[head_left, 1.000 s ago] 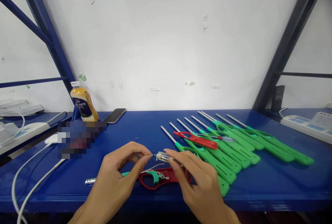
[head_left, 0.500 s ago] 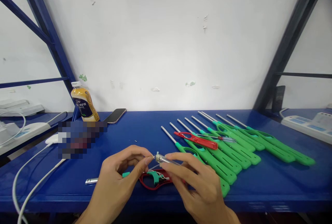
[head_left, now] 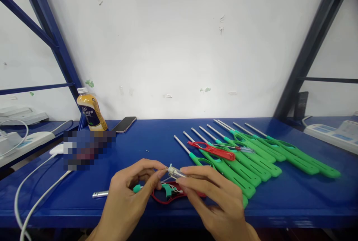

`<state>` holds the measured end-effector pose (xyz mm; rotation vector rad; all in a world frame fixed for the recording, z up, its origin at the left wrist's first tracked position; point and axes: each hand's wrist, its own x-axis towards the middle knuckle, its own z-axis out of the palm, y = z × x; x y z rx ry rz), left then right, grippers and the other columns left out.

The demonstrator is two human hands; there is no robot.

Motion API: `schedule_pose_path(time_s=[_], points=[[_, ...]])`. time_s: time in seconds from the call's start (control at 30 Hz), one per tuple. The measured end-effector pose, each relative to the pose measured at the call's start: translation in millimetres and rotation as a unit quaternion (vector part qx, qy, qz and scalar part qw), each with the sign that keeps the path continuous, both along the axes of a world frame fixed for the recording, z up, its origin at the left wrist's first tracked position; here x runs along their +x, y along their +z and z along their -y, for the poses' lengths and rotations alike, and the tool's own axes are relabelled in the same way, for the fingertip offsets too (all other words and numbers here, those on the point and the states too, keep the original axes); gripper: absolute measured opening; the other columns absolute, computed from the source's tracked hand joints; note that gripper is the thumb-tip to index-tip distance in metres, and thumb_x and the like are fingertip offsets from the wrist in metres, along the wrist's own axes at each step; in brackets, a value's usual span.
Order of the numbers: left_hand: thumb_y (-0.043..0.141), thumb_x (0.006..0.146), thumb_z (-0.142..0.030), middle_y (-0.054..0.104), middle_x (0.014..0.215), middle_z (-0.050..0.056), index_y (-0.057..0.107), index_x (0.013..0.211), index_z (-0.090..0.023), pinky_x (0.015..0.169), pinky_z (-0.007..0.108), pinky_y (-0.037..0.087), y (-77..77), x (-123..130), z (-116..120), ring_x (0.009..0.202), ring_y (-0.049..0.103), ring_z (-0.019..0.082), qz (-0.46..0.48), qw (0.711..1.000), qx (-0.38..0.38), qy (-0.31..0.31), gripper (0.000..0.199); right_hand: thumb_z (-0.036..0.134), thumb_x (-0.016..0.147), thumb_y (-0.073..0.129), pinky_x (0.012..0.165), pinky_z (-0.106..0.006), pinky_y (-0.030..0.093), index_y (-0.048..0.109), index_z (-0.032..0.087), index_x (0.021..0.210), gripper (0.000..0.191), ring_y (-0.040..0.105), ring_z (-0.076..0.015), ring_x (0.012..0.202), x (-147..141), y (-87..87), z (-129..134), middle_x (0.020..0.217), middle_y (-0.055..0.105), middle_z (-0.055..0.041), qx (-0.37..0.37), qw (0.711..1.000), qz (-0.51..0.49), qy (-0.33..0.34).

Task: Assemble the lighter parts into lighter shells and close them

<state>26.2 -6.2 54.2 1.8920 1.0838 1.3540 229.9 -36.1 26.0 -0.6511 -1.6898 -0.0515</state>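
Between the fingers of my right hand (head_left: pixel 216 192) is a small clear tank (head_left: pixel 175 173) with a pale fitting at its left end. My left hand (head_left: pixel 131 190) pinches at that end; whatever its fingertips grip is too small to make out. Below both hands lies an open red lighter shell (head_left: pixel 163 200), with a teal trigger (head_left: pixel 167 189) and thin white wires in it. A metal tube (head_left: pixel 100 194) sticks out to the left behind my left hand. Several green lighters (head_left: pixel 237 176) lie side by side at the right, with a red half shell (head_left: pixel 214 151) and a screwdriver (head_left: pixel 246 149) on top.
A drink bottle (head_left: pixel 91 110) and a phone (head_left: pixel 125 124) stand and lie at the back left of the blue table (head_left: pixel 156 133). White cables (head_left: pixel 41 203) run down the left side. Power strips (head_left: pixel 332 135) are at the far right, others at the left.
The tank's left end has tilted up slightly and sits a little farther right. My right hand has shifted slightly right, and more of the red shell shows below.
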Motion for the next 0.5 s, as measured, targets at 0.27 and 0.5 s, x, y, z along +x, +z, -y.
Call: schedule_pose_path(time_s=[0.27, 0.5], points=[[0.073, 0.092, -0.039, 0.076, 0.071, 0.002, 0.081, 0.086, -0.027, 0.053, 0.025, 0.061, -0.1, 2.2, 2.6, 0.056, 0.071, 0.019, 0.009, 1.000, 0.010, 0.005, 0.016, 0.003, 0.092, 0.072, 0.073, -0.023, 0.067, 0.080, 0.021, 0.108, 0.025, 0.080, -0.0167, 0.085, 0.6, 2.1, 0.3, 0.101, 0.082, -0.0076, -0.006, 1.000, -0.025, -0.006], [0.068, 0.096, -0.028, 0.076, 0.077, 0.000, 0.077, 0.086, -0.027, 0.050, 0.022, 0.056, -4.0, 0.4, 1.7, 0.056, 0.069, 0.015, -0.016, 0.997, 0.077, -0.001, 0.014, 0.003, 0.091, 0.073, 0.069, -0.020, 0.066, 0.083, 0.019, 0.103, 0.023, 0.080, -0.0154, 0.083, 3.8, 3.8, 0.1, 0.101, 0.082, -0.0084, -0.031, 0.998, -0.030, 0.035]])
